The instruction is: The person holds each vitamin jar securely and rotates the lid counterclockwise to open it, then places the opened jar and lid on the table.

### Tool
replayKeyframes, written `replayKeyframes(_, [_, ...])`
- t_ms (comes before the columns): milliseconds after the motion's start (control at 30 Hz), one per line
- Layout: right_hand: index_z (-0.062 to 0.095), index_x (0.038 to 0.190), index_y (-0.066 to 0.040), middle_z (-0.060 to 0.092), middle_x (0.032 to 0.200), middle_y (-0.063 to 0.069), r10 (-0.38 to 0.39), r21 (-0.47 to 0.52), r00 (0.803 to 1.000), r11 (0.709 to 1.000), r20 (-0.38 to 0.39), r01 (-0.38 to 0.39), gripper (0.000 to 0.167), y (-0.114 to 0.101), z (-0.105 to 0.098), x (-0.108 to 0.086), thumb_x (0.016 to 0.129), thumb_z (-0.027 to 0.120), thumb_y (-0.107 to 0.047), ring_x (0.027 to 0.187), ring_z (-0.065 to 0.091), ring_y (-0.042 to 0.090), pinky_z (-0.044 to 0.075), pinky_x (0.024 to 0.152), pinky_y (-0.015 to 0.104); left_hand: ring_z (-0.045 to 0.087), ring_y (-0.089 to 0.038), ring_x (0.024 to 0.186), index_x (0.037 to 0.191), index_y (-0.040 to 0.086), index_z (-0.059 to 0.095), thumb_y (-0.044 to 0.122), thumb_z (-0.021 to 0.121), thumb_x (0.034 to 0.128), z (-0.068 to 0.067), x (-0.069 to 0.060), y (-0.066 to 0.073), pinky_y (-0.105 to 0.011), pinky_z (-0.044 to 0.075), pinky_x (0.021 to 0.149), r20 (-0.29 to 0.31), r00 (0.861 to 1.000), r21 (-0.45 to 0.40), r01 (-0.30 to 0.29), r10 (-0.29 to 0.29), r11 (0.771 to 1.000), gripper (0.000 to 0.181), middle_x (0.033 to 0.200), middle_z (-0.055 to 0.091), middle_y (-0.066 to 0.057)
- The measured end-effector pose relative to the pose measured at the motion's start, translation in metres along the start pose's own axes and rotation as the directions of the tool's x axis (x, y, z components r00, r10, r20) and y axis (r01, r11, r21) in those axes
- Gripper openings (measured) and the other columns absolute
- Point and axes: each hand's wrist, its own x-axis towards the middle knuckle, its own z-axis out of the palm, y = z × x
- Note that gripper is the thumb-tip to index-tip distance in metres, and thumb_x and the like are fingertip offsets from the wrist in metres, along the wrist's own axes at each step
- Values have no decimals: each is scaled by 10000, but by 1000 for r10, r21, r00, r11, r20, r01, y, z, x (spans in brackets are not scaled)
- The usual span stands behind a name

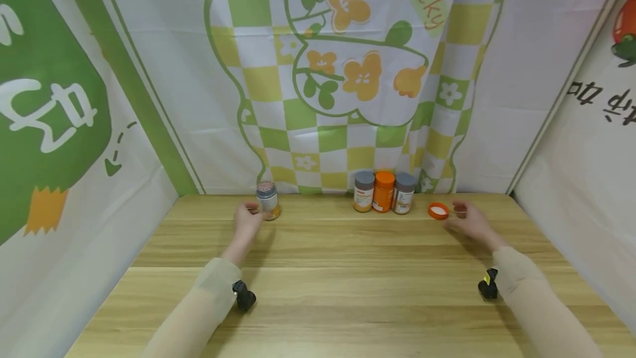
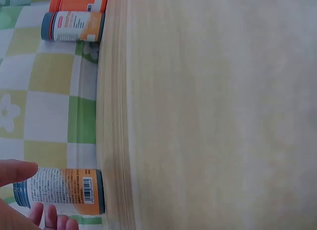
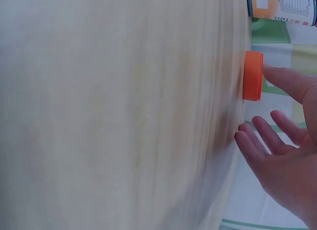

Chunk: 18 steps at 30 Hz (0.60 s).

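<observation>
- Spanning the foreground, the wooden table [image 1: 343,303] lay before us, with two pale sleeves [image 1: 546,314] over it.
- We saw the left hand [image 1: 247,218] with thumb and fingers spread about a gray-necked jar [image 1: 268,202]; whether they touched it, we could not tell.
- That jar stood upright near the table's back edge, its top pinkish and speckled.
- We saw the right hand [image 1: 469,221] spread too, its thumb at the orange lid [image 3: 253,75], contact unclear to us.
- The lid lay flat between that hand and three capped jars [image 1: 383,195], white inside upward.
- Behind, we saw a checkered cloth [image 1: 333,138].
</observation>
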Motion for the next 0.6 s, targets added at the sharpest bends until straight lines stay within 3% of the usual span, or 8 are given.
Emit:
replayKeyframes(133, [322,1351,145,416,1309,374,12,-17,1000,1000,-5,-12,667,-3,-3,-8,880,657,-189,1189,445,509,390,982,558,509,-306,1026,1150,-66,496,47,690,788,3,-11,3,-393,431,879,15,996,49,-94,94,994,426,1118,535,-219])
replayKeyframes(300, [471,1227,122,556,1173,322,-27,-89,999,996,-32,24,497,-5,-1,-16,899,642,-210,1066,561,443,466,899,503,542,-314,1006,1090,-32,536,62,687,801,9,-20,6,-411,459,868,33,980,84,-199,197,976,339,1080,571,-201])
replayKeyframes(467, [595,1097,39,637,1083,232,-56,-137,998,989,-39,50,321,-9,2,-20,912,624,-222,1005,608,374,488,847,431,575,-316,990,1052,-22,570,61,703,776,16,-25,13,-415,475,862,26,971,69,-241,240,968,318,1052,611,-206])
replayKeyframes(600, [620,1068,15,657,1059,211,-77,-166,997,983,-22,72,262,-12,4,-21,921,610,-201,986,620,366,493,834,439,568,-324,1010,1076,-32,561,54,690,786,22,-30,17,-419,471,886,61,968,35,-247,245,968,328,1072,603,-207])
